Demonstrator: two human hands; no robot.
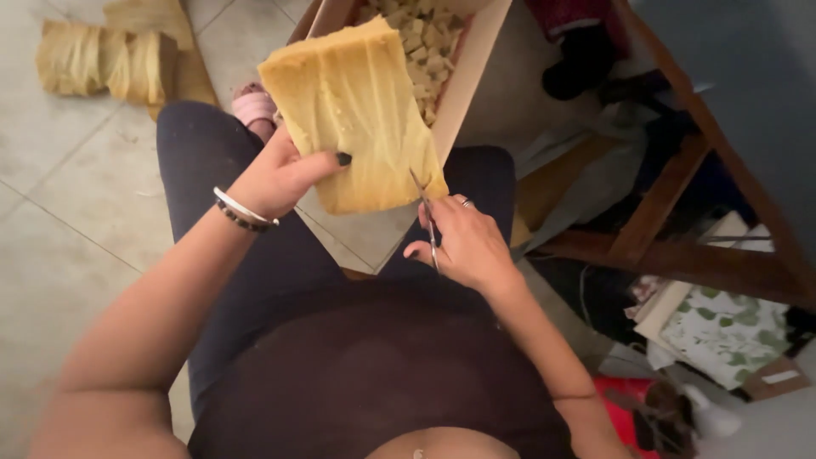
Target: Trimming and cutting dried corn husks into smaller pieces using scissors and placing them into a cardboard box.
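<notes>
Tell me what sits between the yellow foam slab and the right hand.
In the head view, scissors bridge that stretch: the right hand grips their handles and the blades reach the lower edge of the yellow foam slab, which the left hand holds.

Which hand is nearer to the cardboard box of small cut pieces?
Left. The left hand grips the yellow foam slab just below the cardboard box; the right hand, working scissors, sits lower, farther from it.
</notes>
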